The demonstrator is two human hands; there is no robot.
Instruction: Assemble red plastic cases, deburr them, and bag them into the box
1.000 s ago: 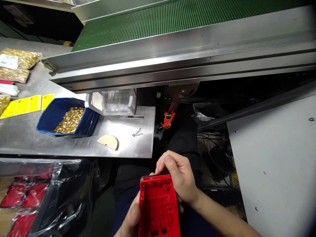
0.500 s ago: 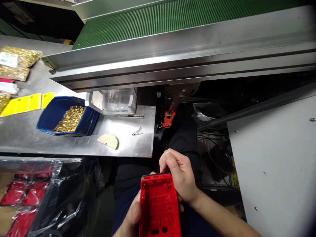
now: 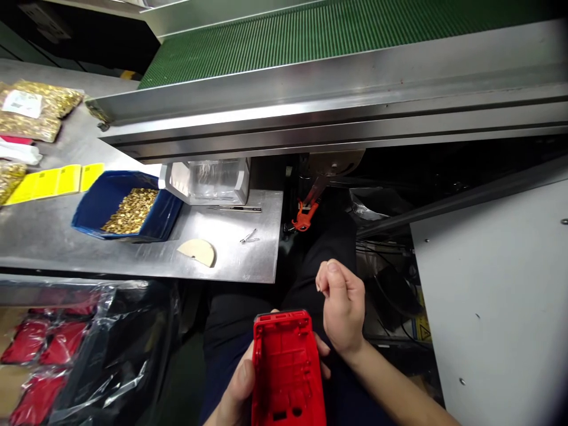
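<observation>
A red plastic housing, hollow side up with a dark edge at its far end, rests in my left hand. The thumb lies along its left side, and fingertips show at the right side. My right hand is closed, thumb against the curled fingers, just right of the housing and apart from it. Whatever those fingers may hold is hidden or too small to make out.
A blue bin of small brass parts, a clear drawer, nail clippers and a beige half-disc occupy the metal table. A green conveyor crosses above. Bagged red parts lie lower left.
My right hand has moved away from the far end of the housing, to the right and slightly up, staying closed. The left hand keeps the housing in nearly the same place.
</observation>
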